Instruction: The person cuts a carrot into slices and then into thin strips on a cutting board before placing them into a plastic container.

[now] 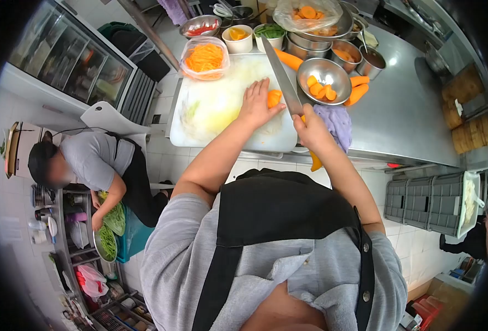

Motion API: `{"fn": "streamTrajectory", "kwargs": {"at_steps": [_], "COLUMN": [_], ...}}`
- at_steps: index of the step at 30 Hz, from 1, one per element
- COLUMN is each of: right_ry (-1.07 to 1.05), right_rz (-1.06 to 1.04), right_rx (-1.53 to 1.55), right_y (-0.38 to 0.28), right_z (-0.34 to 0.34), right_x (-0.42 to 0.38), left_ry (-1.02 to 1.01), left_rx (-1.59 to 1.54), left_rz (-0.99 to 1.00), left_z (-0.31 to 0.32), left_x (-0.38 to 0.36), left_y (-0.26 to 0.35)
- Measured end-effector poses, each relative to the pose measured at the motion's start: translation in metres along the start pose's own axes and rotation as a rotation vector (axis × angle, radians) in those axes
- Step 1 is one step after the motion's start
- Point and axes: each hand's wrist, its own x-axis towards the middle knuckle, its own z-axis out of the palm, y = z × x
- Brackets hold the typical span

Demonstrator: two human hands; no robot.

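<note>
- Kitchen floor (pixel 173 164) is laid with pale tiles; a glass-fronted cabinet (pixel 70 60) is seen on the left, grey crates (pixel 412 204) and bamboo steamers (pixel 473 129) on the right.
- At the left, a person (pixel 98 160) in a cap is bent over a bowl of greens (pixel 108 243).
- Most of the view's upper middle is taken up by a steel table (pixel 415 118), its surface shown from the small bowls to the right edge.
- Near the table's left edge, a white cutting board (pixel 200 118) is set; its far-left corner is occupied by a tub of shredded carrot (pixel 205 57).
- Beyond the board's far edge, white tubs and steel pots are crowded together.
- Beside the board's right edge, a steel bowl (pixel 339 77) is placed, sliced carrot (pixel 330 93) inside it.
- By the table's near edge, a purple cloth (pixel 338 124) is bunched.
- On the board's right part, a carrot piece (pixel 275 98) is framed by the left hand (pixel 258 105), which is laid spread, thumb parted from fingers; how firmly it is pressed cannot be told.
- A knife (pixel 282 74) is gripped in the closed right hand (pixel 313 132), its tip pointed toward the far edge.
- Left of the left hand, white board surface is shown; on the right, room is bounded by bowl and cloth.
</note>
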Motion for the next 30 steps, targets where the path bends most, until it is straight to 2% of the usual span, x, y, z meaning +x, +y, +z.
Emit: {"fn": "streamTrajectory", "kwargs": {"at_steps": [7,13,20,23,24,26,30], "right_ry": [0.003,0.003,0.024,-0.015,0.004,0.046,0.043], "right_rz": [0.012,0.037,0.013,0.135,0.096,0.02,0.032], "right_rx": [-0.023,-0.019,-0.052,0.014,0.017,0.021,-0.025], "right_y": [-0.004,-0.009,-0.001,-0.019,-0.016,-0.006,-0.006], "right_z": [-0.01,-0.014,-0.011,-0.02,-0.019,-0.017,-0.019], "right_x": [-0.01,-0.012,-0.012,-0.018,-0.019,-0.018,-0.024], "left_ry": [0.075,0.054,-0.017,0.001,0.012,0.031,0.004], "left_rx": [-0.02,-0.08,0.037,0.085,0.089,0.095,0.09], "left_rz": [-0.017,-0.046,-0.162,-0.228,-0.234,-0.222,-0.154], "left_z": [0.013,0.014,0.005,0.006,0.009,0.016,0.013], "left_x": [0.007,0.008,0.008,0.01,0.011,0.012,0.01], "left_y": [0.002,-0.001,0.018,0.026,0.023,0.019,0.008]}}
